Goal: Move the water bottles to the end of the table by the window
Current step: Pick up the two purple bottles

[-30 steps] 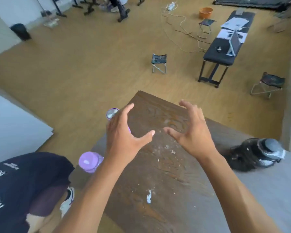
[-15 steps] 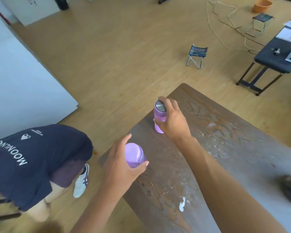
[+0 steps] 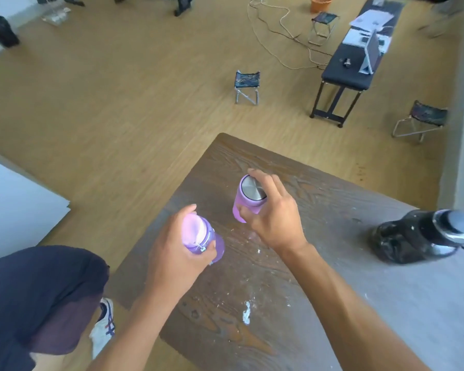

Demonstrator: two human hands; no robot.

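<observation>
Two purple water bottles are over the dark wooden table [image 3: 319,210]. My left hand [image 3: 172,258] grips the one with the purple lid [image 3: 196,236] near the table's left edge. My right hand [image 3: 273,215] is wrapped around the one with the silver metal lid [image 3: 249,196], closer to the table's far corner. Whether either bottle touches the tabletop is hidden by my hands. A black bottle [image 3: 423,236] with white speckles lies on its side at the right of the table.
A person in a dark shirt [image 3: 38,298] crouches left of the table, a white shoe [image 3: 103,325] by its edge. Beyond lie a small folding stool [image 3: 247,85], a black bench [image 3: 354,65] with papers, another stool [image 3: 423,119] and cables.
One second ago both hands hovered open above the table. They then closed on the two purple bottles and have carried them inward from the left edge.
</observation>
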